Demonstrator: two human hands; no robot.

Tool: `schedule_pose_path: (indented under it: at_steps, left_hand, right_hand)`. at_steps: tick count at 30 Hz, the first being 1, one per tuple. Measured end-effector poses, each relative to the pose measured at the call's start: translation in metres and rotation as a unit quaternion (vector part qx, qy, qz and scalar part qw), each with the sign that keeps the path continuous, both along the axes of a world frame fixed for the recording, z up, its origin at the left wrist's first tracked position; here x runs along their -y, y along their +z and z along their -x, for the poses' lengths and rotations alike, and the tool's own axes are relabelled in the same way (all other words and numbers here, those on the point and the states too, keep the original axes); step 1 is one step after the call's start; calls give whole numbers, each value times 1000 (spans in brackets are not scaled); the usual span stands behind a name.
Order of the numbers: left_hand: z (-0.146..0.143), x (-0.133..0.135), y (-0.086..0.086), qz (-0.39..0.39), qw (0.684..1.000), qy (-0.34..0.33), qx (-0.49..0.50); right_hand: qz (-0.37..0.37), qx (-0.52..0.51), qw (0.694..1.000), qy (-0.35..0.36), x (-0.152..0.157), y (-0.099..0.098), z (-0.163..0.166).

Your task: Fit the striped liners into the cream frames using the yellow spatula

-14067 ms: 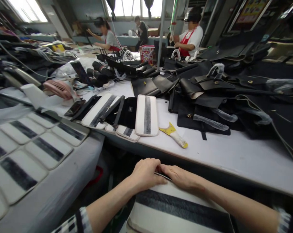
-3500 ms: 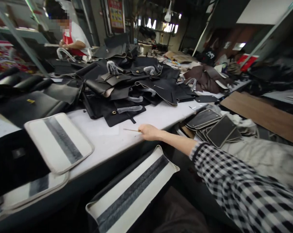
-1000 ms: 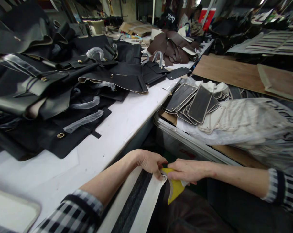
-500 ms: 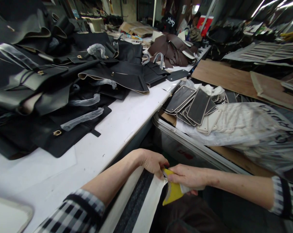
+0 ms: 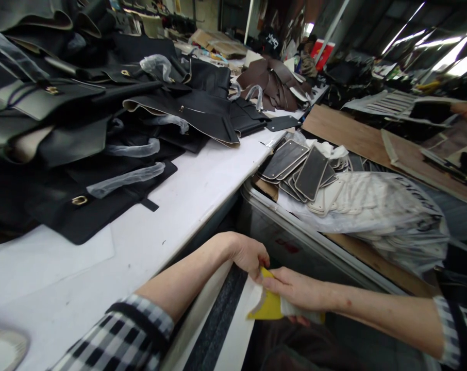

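Observation:
A long dark panel with white borders (image 5: pixel 215 322) slants up from the bottom of the view beside the table edge. My left hand (image 5: pixel 249 255) is closed at its far end, fingers curled down and the thumb side against the white border. A curved yellow sheet-like piece (image 5: pixel 267 305) sits in my right hand (image 5: pixel 295 286), which is wrapped round it together with some whitish material (image 5: pixel 291 307). The yellow piece's left edge overlaps the white border, and its top reaches my left fingertips. Fingers of my right hand are partly hidden beneath.
A white table (image 5: pixel 140 257) on the left bears a heap of black leather bags (image 5: pixel 117 206) with wrapped handles. To the right, a bin (image 5: pixel 272 206) carries dark plates (image 5: pixel 311 172) and a plastic bag (image 5: pixel 392 206). Brown leather pieces (image 5: pixel 272 82) lie farther back.
The yellow piece has shifted left and tilted, now overlapping the panel's white border. My right hand has moved slightly left with it. My left hand stays at the panel's far end.

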State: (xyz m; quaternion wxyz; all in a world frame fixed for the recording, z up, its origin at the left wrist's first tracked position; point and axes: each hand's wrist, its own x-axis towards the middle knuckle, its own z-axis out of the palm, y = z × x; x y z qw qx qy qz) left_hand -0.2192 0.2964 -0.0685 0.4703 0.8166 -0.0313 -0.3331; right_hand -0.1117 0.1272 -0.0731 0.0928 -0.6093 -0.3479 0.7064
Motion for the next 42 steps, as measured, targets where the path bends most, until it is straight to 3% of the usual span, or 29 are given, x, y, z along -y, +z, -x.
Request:
schedule_pose_path:
  at_steps: [5, 9, 14, 20, 26, 28, 31, 34, 37, 40, 42]
  left_hand:
    - [1, -2, 5, 0, 1000, 4, 9]
    - [9, -6, 12, -36, 998, 47, 27]
    - [31, -13, 25, -139, 973, 171, 69]
    - [74, -7, 27, -184, 923, 323, 100]
    - [119, 14, 7, -59, 830, 536, 142]
    - [127, 24, 3, -33, 810, 569, 134]
    - [133, 35, 2, -30, 795, 595, 114]
    - [135, 42, 5, -29, 791, 603, 96]
    - [136, 47, 5, 27, 799, 596, 76]
    - [137, 49, 1, 65, 801, 592, 65]
    - [138, 48, -4, 59, 801, 591, 70]
  right_hand:
    - [26, -3, 999, -27, 4, -8, 12]
    - [59, -41, 995, -69, 11, -8, 20]
    - [122, -70, 979, -145, 19, -3, 41]
    - [129, -70, 970, -196, 36, -21, 68]
    - [109, -40, 968, -224, 47, -25, 84]
    - [55, -44, 977, -200, 58, -20, 84]
    - [-73, -28, 980, -184, 78, -11, 73]
    - [-132, 20, 938, -320, 82, -8, 56]
    - [-160, 8, 884, -440, 64, -14, 44]
    - [-140, -16, 893, -428, 41, -28, 46]
    - [-131, 23, 906, -401, 32, -37, 50]
